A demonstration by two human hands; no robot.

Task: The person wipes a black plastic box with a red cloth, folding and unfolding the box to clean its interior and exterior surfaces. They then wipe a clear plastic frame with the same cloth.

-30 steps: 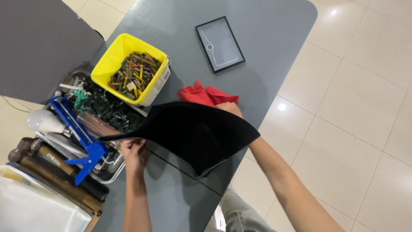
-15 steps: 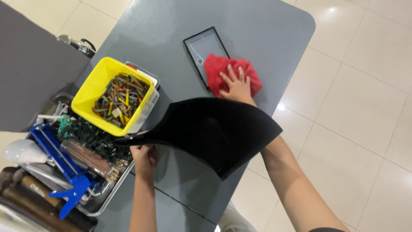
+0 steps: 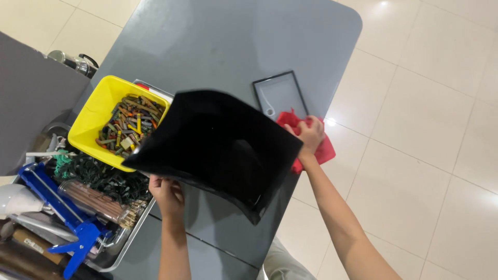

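A person stands at a grey table. Their left hand grips the near edge of a curved black sheet, tilting it up. Their right hand presses closed fingers on a red cloth, just beside a black-framed panel.

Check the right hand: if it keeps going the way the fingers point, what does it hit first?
The right hand rests on the red cloth, fingers aimed up-left across the grey table. First in that line is probably the black-framed flat panel, just beyond the cloth's edge; depth is unclear from above.
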